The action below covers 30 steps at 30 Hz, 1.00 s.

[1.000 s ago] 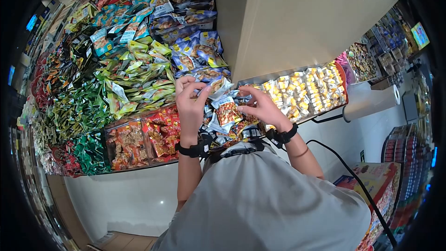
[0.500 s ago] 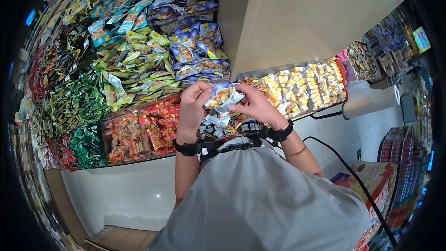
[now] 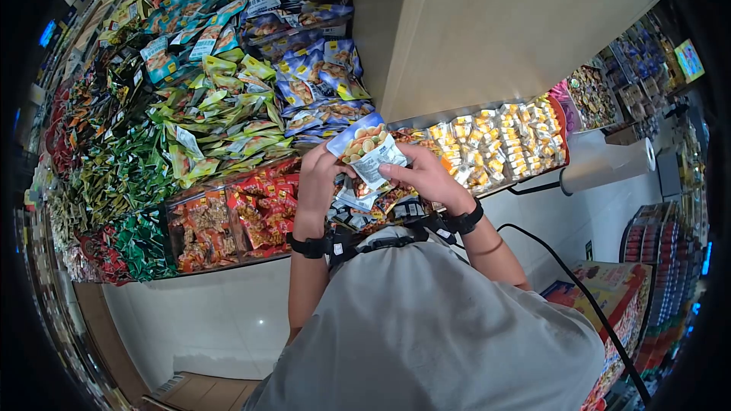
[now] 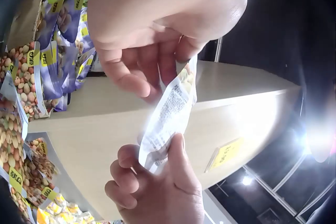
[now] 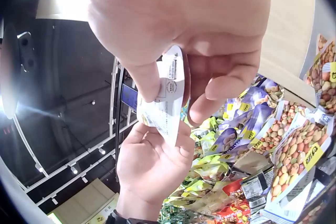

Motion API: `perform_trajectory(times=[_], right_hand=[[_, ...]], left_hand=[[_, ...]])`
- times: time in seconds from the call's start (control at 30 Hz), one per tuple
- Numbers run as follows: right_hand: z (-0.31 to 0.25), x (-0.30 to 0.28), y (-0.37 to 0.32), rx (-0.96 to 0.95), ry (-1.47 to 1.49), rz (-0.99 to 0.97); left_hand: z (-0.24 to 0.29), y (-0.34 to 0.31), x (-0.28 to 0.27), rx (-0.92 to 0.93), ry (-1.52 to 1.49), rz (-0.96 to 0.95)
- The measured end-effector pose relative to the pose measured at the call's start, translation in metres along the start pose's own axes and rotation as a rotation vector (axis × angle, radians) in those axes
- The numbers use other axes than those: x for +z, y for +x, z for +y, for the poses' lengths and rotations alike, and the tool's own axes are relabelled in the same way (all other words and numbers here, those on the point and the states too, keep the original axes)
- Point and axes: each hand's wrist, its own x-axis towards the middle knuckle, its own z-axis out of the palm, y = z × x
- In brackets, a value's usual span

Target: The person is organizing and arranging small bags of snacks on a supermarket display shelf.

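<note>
In front of the body both hands hold one small snack packet, purple-edged with nuts pictured and a white printed label. My left hand pinches its left edge. From the right, my right hand grips the lower corner, thumb on the label and fingers behind. The left wrist view has the packet edge-on between the left hand above and the right hand below. Beneath it lie nut packets in a bin, partly hidden by the hands.
Bins of green packets, purple packets and red packets spread to the left. White-and-yellow wrapped sweets fill a bin on the right. A tall wooden panel rises behind, and a roll hangs at the right.
The packet has come up between the hands and turned, so its picture and label now face up. My right hand has closed onto it; a second ago its fingers were spread beside the nut packets.
</note>
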Motion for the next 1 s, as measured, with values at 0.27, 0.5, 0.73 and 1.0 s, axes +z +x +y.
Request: perform_trajectory(times=[0.27, 0.5, 0.73, 1.0], right_hand=[[0.003, -0.001, 0.004, 0.064, -0.136, 0.058], [-0.005, 0.003, 0.000, 0.030, -0.091, 0.046], [0.005, 0.003, -0.002, -0.008, 0.050, 0.031], [0.016, 0.015, 0.006, -0.115, 0.000, 0.261]], left_hand=[[-0.010, -0.001, 0.002, -0.037, 0.456, -0.047], [-0.021, -0.002, 0.003, -0.054, 0.340, -0.113], [-0.013, -0.008, 0.010, -0.033, 0.282, -0.175], [-0.022, -0.011, 0.010, 0.047, 0.306, -0.039]])
